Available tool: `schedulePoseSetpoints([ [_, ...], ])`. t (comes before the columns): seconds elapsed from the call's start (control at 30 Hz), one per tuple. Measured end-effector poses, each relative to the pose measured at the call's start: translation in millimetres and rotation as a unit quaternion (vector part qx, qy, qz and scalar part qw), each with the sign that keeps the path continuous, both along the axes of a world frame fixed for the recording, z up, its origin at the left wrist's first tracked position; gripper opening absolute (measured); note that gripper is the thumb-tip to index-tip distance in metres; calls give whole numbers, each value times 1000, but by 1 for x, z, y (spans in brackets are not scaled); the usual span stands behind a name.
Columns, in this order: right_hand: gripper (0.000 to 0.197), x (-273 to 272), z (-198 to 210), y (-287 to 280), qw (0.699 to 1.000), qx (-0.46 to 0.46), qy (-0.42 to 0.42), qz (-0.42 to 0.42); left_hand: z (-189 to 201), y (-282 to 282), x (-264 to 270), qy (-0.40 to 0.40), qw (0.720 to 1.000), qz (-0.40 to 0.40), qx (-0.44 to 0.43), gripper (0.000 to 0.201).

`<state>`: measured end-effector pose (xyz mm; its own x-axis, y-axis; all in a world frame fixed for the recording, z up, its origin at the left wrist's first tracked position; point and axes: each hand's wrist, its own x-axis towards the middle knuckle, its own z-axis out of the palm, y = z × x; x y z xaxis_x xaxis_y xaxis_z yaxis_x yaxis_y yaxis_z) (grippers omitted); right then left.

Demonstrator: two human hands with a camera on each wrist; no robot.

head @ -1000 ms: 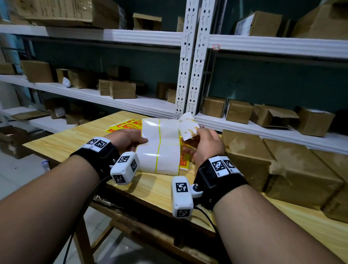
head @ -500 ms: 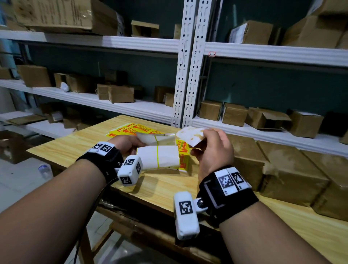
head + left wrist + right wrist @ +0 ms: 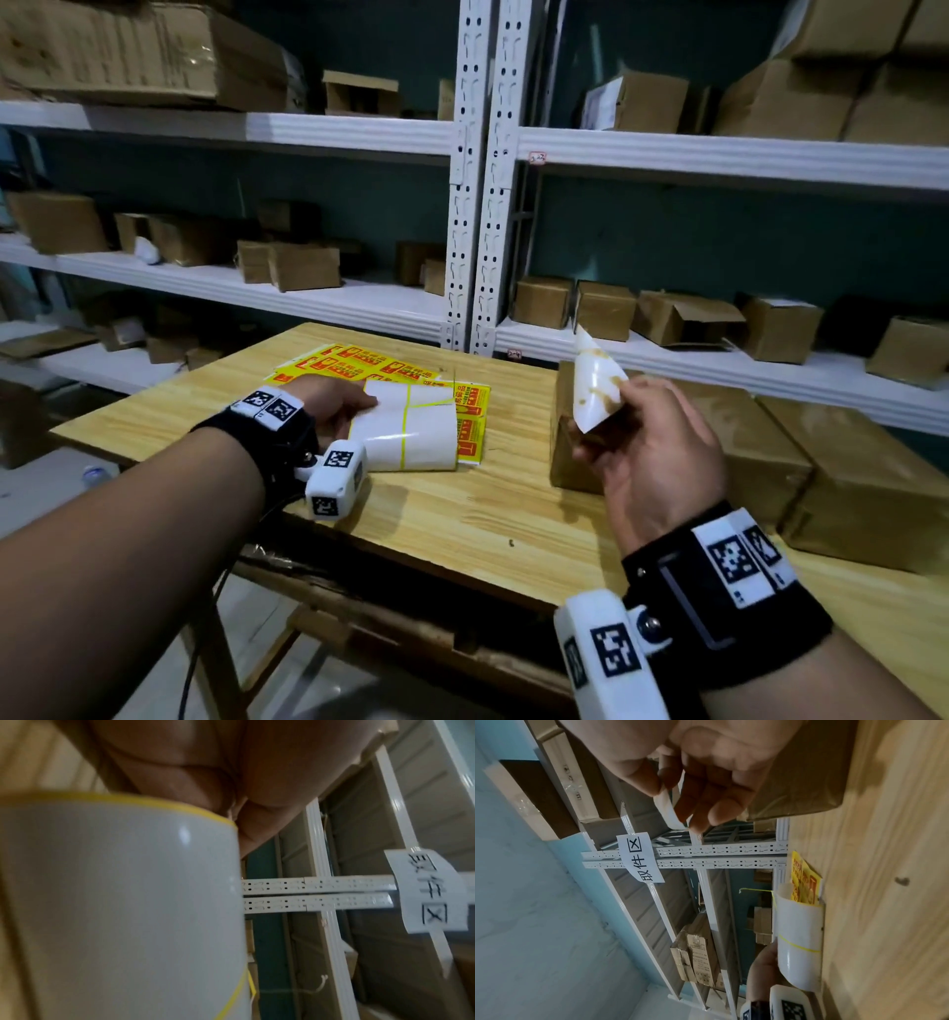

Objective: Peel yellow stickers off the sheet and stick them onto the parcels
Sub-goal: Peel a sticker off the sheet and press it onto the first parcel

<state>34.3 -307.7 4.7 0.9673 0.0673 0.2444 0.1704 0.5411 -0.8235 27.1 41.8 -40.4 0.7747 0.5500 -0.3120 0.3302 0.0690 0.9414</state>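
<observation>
My right hand (image 3: 611, 426) pinches a peeled sticker (image 3: 595, 390) by its lower edge, its white back facing me, just above the near left corner of a brown parcel (image 3: 567, 473). In the right wrist view the sticker (image 3: 670, 811) curls between thumb and fingers beside the parcel (image 3: 795, 780). My left hand (image 3: 354, 408) holds the curled white sticker sheet (image 3: 411, 437) with thin yellow lines down on the table (image 3: 462, 514). In the left wrist view the sheet (image 3: 115, 902) fills the frame under my fingers (image 3: 205, 780). More yellow sticker sheets (image 3: 359, 365) lie under it.
Two larger brown parcels (image 3: 744, 452) (image 3: 862, 493) sit on the table to the right. White metal shelving (image 3: 477, 205) with several cardboard boxes stands right behind the table. The table's front edge is near my wrists.
My right hand has pulled the sticker off the sheet and carried it right, over the brown parcel. My left hand has lowered the sheet onto the table.
</observation>
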Motion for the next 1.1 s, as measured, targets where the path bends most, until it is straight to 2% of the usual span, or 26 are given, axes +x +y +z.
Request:
schedulePoseSetpoints([
  [0.03,15,-1,-2,-2,1000,-2,-2,5,8,-9,-6,2,1000,6,-7,9],
  [0.07,14,-4,-4,-4,1000,-5,-4,12,12,-9,-11,3,999,34,-5,8],
  [0.17,10,-13,-8,-6,999,-13,-5,46,24,14,-31,38,990,129,47,27],
  [0.27,14,-19,-15,-3,998,-26,-11,64,33,39,-53,52,984,159,68,48],
  [0.37,26,-22,-20,6,996,-52,-46,49,46,48,-71,17,974,192,118,27],
  [0.47,29,-28,-19,14,994,-69,-67,57,58,53,-85,20,962,236,135,46],
  [0.57,19,-31,-17,15,991,-83,-82,70,69,46,-92,54,957,230,169,57],
  [0.67,16,-29,-14,9,983,-114,-128,60,85,15,-95,91,937,164,295,52],
  [0.77,8,-27,-9,-4,961,-183,-206,14,102,-37,-85,-7,967,52,248,44],
  [0.87,13,-25,-3,-21,915,-299,-269,-31,124,-100,-74,-25,980,-73,184,42],
  [0.93,16,-22,-2,-33,886,-358,-290,-57,138,-141,-68,-32,976,-147,158,46],
  [1.0,15,-19,-4,-45,856,-402,-314,-91,145,-173,-63,-31,963,-205,171,57],
  [1.1,8,-15,-5,-62,827,-431,-341,-119,141,-203,-54,-11,945,-259,200,70],
])
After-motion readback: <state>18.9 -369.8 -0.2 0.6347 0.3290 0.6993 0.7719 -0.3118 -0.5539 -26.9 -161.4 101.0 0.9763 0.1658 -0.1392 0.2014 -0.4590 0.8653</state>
